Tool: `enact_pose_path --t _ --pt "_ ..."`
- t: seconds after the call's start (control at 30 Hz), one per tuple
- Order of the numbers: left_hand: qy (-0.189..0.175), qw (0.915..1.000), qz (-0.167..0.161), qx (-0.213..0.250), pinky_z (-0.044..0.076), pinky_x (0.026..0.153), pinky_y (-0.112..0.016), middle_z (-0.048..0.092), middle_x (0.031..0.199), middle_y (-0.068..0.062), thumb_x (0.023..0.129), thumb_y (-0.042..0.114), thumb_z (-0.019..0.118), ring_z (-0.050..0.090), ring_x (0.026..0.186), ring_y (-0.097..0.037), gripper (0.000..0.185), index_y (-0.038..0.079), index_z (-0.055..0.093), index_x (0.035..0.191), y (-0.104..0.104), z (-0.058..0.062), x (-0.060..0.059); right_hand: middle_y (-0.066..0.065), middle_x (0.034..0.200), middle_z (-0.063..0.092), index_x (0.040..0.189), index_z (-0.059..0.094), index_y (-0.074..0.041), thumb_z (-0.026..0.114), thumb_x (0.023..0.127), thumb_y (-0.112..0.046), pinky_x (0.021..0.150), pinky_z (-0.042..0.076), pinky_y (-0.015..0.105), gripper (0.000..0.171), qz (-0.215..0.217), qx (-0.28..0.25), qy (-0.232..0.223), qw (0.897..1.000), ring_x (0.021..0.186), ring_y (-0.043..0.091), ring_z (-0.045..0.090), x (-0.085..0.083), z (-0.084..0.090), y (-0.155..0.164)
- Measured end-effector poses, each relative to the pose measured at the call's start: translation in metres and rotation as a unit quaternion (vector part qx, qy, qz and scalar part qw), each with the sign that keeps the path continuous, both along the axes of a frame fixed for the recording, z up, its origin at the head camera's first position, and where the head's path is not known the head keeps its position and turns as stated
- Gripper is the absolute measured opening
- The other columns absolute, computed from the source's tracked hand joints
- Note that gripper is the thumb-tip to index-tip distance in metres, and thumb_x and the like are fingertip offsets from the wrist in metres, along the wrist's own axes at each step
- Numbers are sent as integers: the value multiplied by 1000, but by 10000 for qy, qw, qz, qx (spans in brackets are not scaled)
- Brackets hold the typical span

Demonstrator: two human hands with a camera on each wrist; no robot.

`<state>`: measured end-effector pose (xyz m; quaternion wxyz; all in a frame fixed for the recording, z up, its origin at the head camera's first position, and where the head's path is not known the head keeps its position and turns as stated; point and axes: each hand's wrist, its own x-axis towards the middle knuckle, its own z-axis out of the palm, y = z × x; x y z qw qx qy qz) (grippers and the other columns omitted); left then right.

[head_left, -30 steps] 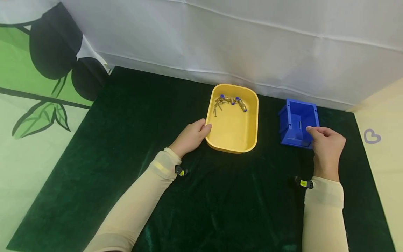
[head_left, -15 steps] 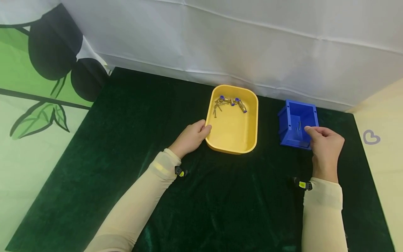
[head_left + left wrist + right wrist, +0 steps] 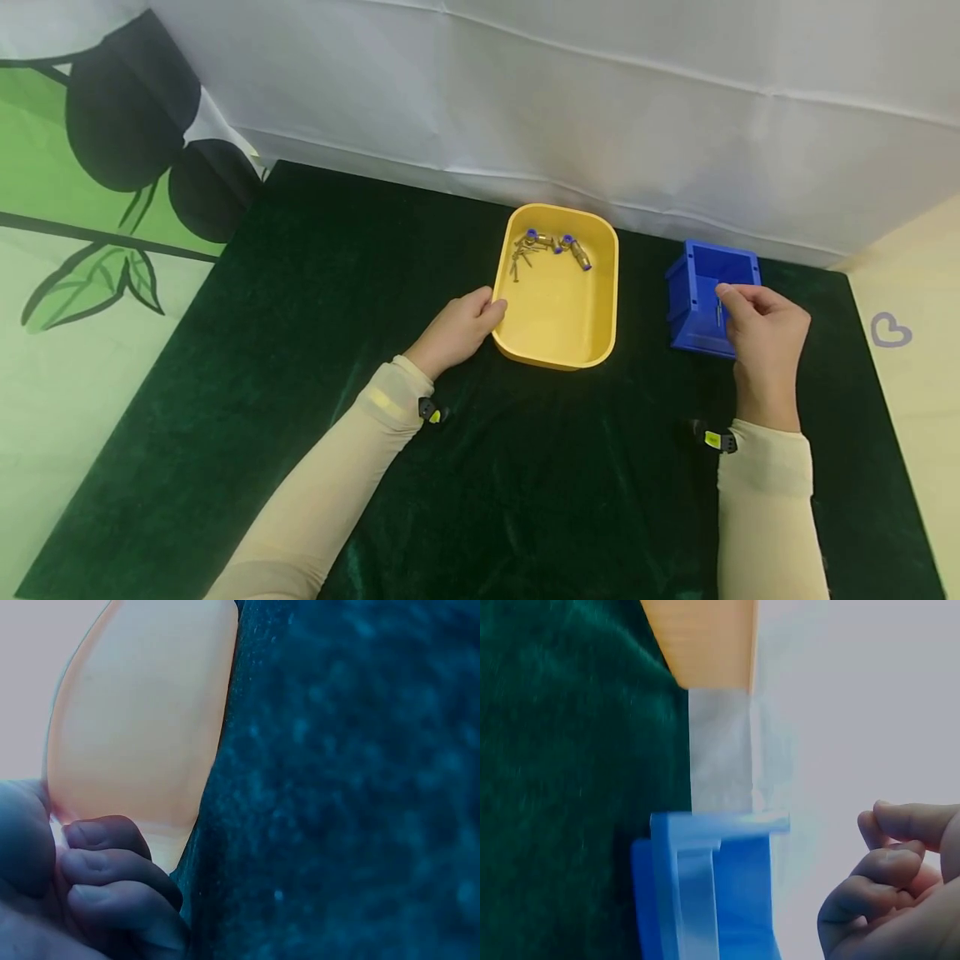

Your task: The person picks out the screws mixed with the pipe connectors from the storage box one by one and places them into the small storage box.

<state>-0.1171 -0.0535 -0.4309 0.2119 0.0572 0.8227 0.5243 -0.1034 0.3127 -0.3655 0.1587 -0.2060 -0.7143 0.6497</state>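
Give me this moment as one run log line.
left hand: gripping left side of yellow tray | right hand: above blue bin, fingers curled, no held item visible | yellow tray: slim metal fasteners, brassy fittings

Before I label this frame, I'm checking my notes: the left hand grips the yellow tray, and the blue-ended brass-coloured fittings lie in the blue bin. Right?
Not quite: the blue-ended brass-coloured fittings lie in the yellow tray, not the blue bin, as the head view shows. The left hand does grip the yellow tray.
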Motion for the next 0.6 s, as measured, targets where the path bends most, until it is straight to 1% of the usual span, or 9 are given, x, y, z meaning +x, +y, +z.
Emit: enact_pose_path --t 0.13,0.3,0.5,0.6 --pt "-36 10000 -17 9 39 56 -32 58 86 -14 105 45 42 54 67 -27 35 16 57 119 -1 -1 0 2 54 45 88 74 5 80 84 -18 39 26 22 24 308 1 229 9993 43 14 35 -3 2 -12" --pt "23 10000 -41 -9 39 56 -32 58 85 -14 105 44 42 54 67 -27 35 16 57 117 0 -1 0 0 53 44 87 73 6 80 85 -17 39 26 22 24 547 10 448 9975 42 13 33 -11 2 -26" --pt "73 10000 -59 -9 39 56 -32 58 86 -14 105 43 41 54 67 -27 34 16 57 118 0 -3 -1 0 55 43 90 74 5 81 84 -18 40 27 22 25 888 -69 525 9946 43 13 33 -20 6 -45" --pt "47 10000 -51 -6 39 56 -32 58 86 -14 105 43 41 54 67 -27 34 16 57 119 -1 -3 -2 1 55 41 92 73 6 80 85 -20 40 26 23 27 1040 86 547 9930 44 14 32 -23 8 -55"
